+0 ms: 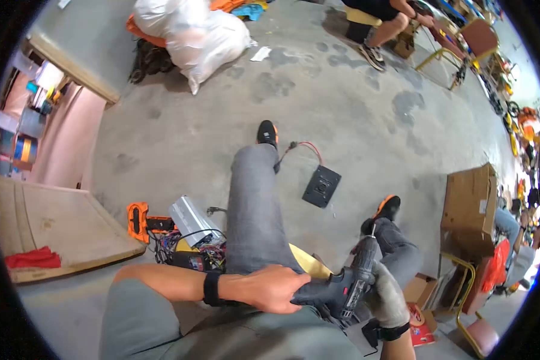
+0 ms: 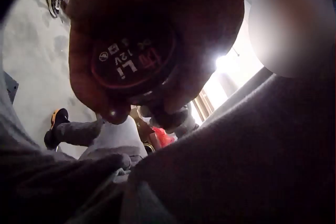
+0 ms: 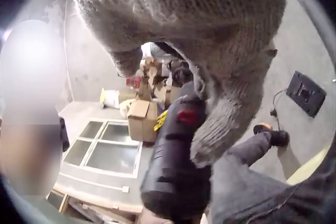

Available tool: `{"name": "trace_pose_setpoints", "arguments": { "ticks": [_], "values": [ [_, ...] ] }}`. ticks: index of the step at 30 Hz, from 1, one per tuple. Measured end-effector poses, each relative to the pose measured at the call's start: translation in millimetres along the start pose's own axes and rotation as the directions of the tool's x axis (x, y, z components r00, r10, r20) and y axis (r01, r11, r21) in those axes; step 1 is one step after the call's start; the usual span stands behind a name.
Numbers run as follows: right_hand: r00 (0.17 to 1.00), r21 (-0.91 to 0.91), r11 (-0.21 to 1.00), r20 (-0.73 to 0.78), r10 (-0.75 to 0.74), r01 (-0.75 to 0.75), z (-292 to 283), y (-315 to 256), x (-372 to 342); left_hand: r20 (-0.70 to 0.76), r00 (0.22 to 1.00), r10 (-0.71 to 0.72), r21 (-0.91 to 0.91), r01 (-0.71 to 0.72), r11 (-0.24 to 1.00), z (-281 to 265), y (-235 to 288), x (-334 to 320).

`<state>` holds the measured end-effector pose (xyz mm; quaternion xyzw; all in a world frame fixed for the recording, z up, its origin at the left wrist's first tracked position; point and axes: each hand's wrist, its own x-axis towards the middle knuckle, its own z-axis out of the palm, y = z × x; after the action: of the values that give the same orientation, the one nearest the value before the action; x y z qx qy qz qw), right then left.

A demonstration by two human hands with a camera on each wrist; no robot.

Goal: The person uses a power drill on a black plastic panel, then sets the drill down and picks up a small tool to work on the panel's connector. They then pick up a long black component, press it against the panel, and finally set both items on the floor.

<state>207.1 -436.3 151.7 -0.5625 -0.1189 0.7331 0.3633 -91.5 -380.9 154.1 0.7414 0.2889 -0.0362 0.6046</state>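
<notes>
A black cordless drill [image 1: 359, 273] lies sideways over the lap, its chuck and bit pointing forward. My bare left hand [image 1: 276, 289] grips the end of its handle; in the left wrist view the fingers wrap the battery base [image 2: 134, 61], marked 12V Li. My right hand [image 1: 390, 291], in a grey knit glove, holds the drill's body from the right side. In the right wrist view, gloved fingers [image 3: 223, 124] lie along the drill [image 3: 178, 161] near its red switch; part of the drill is hidden behind the glove.
A black square device [image 1: 321, 186] with a red-and-black cable lies on the floor ahead. At the left stand a silver box [image 1: 195, 222], tangled wires and an orange tool part [image 1: 138, 222]. A cardboard box [image 1: 469, 207] stands right. Another person sits at the back.
</notes>
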Motion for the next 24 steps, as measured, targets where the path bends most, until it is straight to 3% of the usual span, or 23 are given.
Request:
{"name": "trace_pose_setpoints", "arguments": {
  "ticks": [2,5,7,8,9,10,13,15,18,22,24],
  "values": [
    [0.992,0.124,0.991,0.105,-0.068,0.055,23,10,-8,-0.039,0.999,-0.025,0.033,0.027,0.999,5,2,-1],
    [0.988,0.077,0.995,0.132,-0.077,0.067,18,22,-5,-0.073,0.996,0.041,0.063,-0.036,0.997,11,10,2],
    [0.995,0.111,0.989,-0.016,-0.101,0.102,25,23,-5,-0.114,0.992,0.063,0.085,-0.054,0.995,16,12,4],
    [0.995,0.11,0.989,-0.006,-0.099,0.099,23,25,-3,-0.151,0.984,0.1,0.11,-0.083,0.99,14,16,5],
    [0.988,0.1,0.983,-0.009,-0.156,0.157,18,29,-3,-0.035,0.999,0.009,0.079,-0.006,0.997,8,23,6],
    [0.977,0.09,0.973,-0.013,-0.211,0.211,16,31,-2,-0.04,0.999,0.001,0.074,0.002,0.997,10,24,5],
    [0.969,0.159,0.956,-0.051,-0.243,0.248,26,29,-12,-0.097,0.99,0.1,0.091,-0.091,0.992,13,24,2],
    [0.965,0.225,0.939,-0.083,-0.249,0.262,21,29,-12,-0.162,0.974,0.155,-0.039,-0.163,0.986,9,23,0],
    [0.951,0.283,0.909,-0.136,-0.278,0.306,36,20,-21,-0.132,0.97,0.205,-0.02,-0.209,0.978,3,26,2],
    [0.924,0.138,0.918,-0.145,-0.353,0.372,32,13,-27,-0.099,0.971,0.216,-0.004,-0.218,0.976,6,31,3],
    [0.939,0.098,0.935,-0.083,-0.334,0.341,18,11,-28,-0.152,0.957,0.246,-0.03,-0.254,0.967,5,32,2]
  ]
}}
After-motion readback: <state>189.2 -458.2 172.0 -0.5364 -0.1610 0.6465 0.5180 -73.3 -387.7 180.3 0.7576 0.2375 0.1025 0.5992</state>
